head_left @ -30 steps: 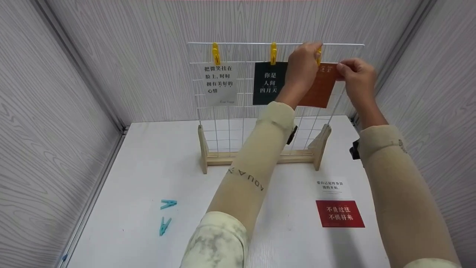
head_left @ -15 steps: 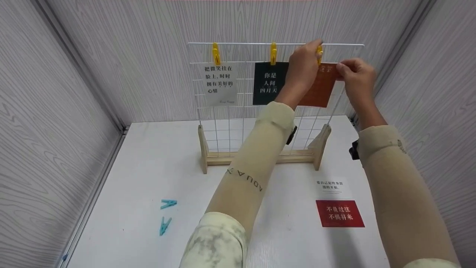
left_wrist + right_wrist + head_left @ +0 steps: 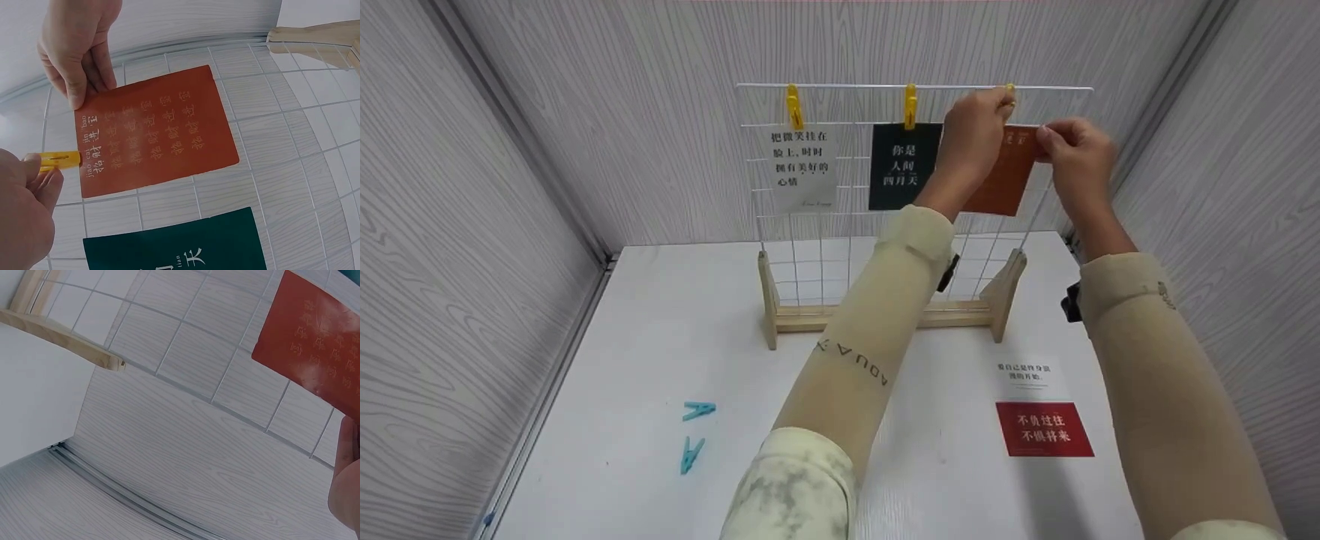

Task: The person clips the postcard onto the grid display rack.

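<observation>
In the left wrist view my left hand pinches a yellow clip between thumb and finger. The clip's tip meets the top edge of a rust-red card with white characters. By its top right corner, my right hand pinches the same card. It lies against the upper part of a white wire grid rack. In the head view my left hand covers part of the card and most of the clip. To its left, a dark green card hangs beneath another yellow clip.
A white card hangs at left from a yellow clip. Two teal clips lie on the white table. A red card and a small white card lie at right. Wooden feet support the rack.
My left fingers have curled over more of the yellow clip, so only its top shows in the head view. The right hand and the rust-red card stay almost where they were.
</observation>
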Available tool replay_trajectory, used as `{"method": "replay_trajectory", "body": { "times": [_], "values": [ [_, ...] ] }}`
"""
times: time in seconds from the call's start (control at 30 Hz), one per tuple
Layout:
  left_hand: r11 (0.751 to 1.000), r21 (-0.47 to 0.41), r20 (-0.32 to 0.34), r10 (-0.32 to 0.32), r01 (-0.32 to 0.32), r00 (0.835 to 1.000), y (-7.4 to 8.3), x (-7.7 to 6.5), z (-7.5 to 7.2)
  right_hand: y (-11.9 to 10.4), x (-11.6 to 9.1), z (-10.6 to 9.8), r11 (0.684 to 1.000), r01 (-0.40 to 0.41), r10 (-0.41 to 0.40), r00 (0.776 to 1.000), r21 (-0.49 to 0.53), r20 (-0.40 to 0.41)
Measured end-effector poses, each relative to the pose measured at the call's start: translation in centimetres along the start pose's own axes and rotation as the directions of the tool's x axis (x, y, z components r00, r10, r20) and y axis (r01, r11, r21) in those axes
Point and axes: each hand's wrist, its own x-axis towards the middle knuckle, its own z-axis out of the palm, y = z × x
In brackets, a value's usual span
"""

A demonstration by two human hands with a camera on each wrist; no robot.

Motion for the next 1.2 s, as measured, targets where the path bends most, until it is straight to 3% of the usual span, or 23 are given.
{"method": "replay_trajectory", "body": {
  "times": [0.2,0.47,0.8,1.07,1.2],
  "values": [
    [0.999,-0.022,0.016,-0.024,0.024,1.0,-0.1,0.3,0.0,-0.4,-0.4,0.0,1.0,-0.007,0.007,1.0,0.002,0.01],
    [1.0,0.01,0.052,0.025,-0.025,0.998,-0.4,0.3,-0.3,-1.2,-1.4,0.0,1.0,0.008,-0.008,1.0,-0.002,0.028],
    [0.997,-0.033,0.03,0.064,-0.063,0.997,-0.6,0.5,-1.4,0.3,-0.3,-0.3,0.999,0.015,-0.015,1.0,-0.039,0.017],
    [0.999,-0.023,0.076,0.045,-0.043,0.996,-0.4,0.5,-1.0,0.4,-0.2,-0.3,0.999,-0.002,0.003,1.0,-0.032,0.017],
    [0.996,-0.079,0.061,0.049,-0.044,0.997,-0.2,0.5,-0.7,0.1,-0.1,-0.2,1.0,0.019,-0.019,1.0,0.005,0.02]
  ]
}}
